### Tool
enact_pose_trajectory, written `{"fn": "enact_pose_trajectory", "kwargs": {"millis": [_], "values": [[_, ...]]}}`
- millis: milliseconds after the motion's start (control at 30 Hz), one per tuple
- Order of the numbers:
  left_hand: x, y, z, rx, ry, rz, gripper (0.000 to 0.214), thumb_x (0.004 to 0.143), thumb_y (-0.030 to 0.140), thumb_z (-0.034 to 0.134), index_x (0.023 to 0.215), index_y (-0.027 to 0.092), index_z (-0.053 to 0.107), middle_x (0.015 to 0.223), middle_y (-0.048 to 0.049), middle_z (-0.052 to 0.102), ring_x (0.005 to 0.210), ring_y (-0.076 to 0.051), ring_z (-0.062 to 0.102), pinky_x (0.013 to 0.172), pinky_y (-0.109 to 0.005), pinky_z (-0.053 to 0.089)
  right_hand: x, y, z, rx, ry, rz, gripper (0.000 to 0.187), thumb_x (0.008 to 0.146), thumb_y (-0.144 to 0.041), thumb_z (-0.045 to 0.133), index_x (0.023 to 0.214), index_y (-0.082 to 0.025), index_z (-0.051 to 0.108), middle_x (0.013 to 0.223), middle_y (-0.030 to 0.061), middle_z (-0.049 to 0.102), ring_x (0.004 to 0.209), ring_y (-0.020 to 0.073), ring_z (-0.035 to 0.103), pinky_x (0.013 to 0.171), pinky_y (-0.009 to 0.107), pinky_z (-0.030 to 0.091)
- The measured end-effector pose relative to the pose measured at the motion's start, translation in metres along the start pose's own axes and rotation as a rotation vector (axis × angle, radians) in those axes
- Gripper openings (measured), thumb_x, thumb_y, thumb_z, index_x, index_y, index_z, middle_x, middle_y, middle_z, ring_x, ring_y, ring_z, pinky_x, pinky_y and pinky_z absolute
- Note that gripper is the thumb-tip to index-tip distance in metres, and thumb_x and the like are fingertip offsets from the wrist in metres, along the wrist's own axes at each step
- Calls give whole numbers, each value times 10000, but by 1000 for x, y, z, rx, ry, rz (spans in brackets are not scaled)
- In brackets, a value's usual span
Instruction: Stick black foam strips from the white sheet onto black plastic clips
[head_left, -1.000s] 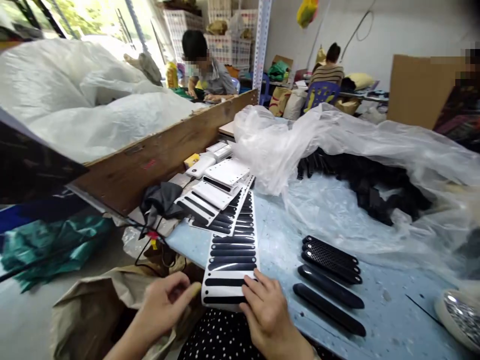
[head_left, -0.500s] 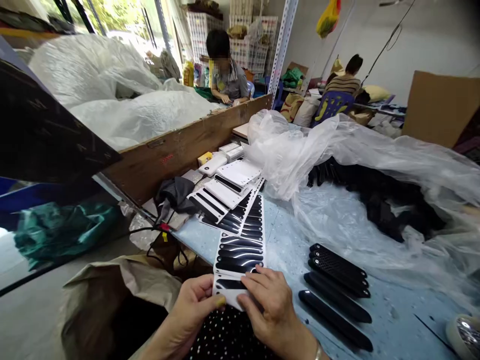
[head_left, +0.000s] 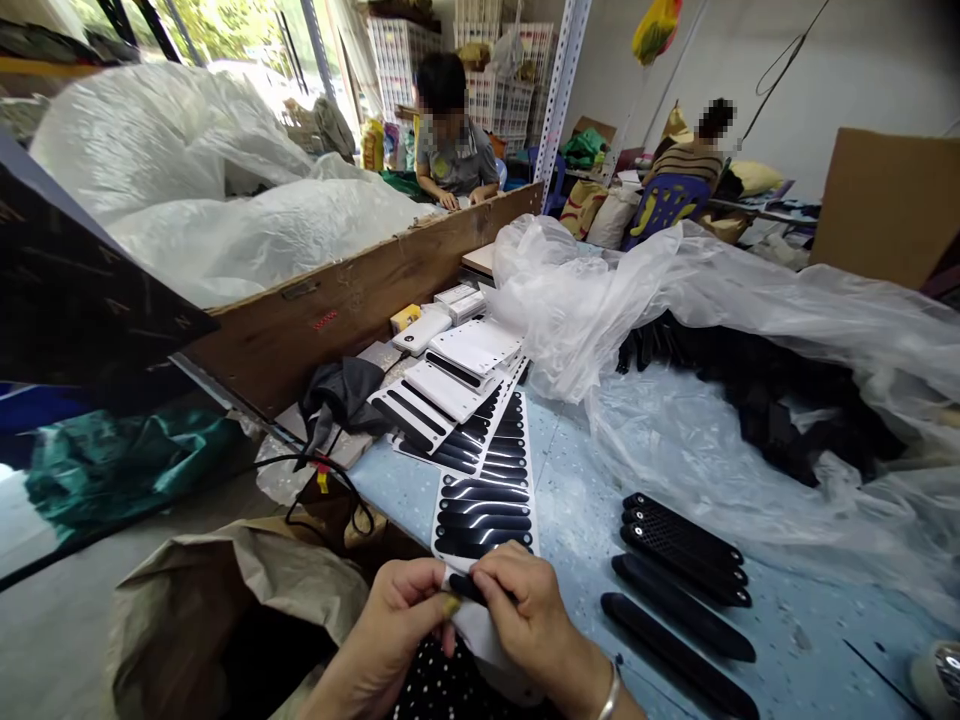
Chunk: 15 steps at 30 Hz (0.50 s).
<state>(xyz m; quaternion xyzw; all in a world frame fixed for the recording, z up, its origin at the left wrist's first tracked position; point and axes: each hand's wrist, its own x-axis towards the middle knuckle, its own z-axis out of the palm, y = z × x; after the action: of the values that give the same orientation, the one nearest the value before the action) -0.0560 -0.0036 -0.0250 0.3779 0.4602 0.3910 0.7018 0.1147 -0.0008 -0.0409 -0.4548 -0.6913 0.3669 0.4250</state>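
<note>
Head view, left hand (head_left: 401, 622) and right hand (head_left: 525, 610) pinching black sticker (head_left: 466, 588), sticker sheet (head_left: 484, 490) underneath

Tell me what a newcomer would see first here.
At the bottom centre, the left hand and right hand pinch the near end of a white sheet of black stickers that runs away along the blue table. To its right lie black bars side by side; behind them a big clear bag covers dark parts.

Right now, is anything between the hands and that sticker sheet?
Nothing visible. The left hand and right hand both pinch the near end of the sheet, meeting on a black sticker. Nothing else lies between them.
</note>
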Motion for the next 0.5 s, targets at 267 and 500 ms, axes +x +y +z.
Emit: {"fn": "enact_pose_trajectory", "kwargs": {"millis": [267, 500], "values": [[2, 9, 10, 10, -10, -2, 204, 710, 304, 789, 697, 101, 773, 569, -31, 621, 477, -95, 507, 458, -191, 433, -6, -7, -4, 350, 20, 243, 130, 800, -272, 704, 789, -177, 792, 748, 55, 733, 716, 187, 656, 669, 273, 480], [2, -2, 0, -39, 41, -89, 245, 652, 345, 828, 722, 115, 780, 601, -35, 645, 467, -81, 492, 439, -173, 416, 7, -7, -13, 820, 246, 602, 321, 799, -454, 737, 724, -143, 711, 659, 54, 714, 572, 159, 661, 561, 258, 507]]}}
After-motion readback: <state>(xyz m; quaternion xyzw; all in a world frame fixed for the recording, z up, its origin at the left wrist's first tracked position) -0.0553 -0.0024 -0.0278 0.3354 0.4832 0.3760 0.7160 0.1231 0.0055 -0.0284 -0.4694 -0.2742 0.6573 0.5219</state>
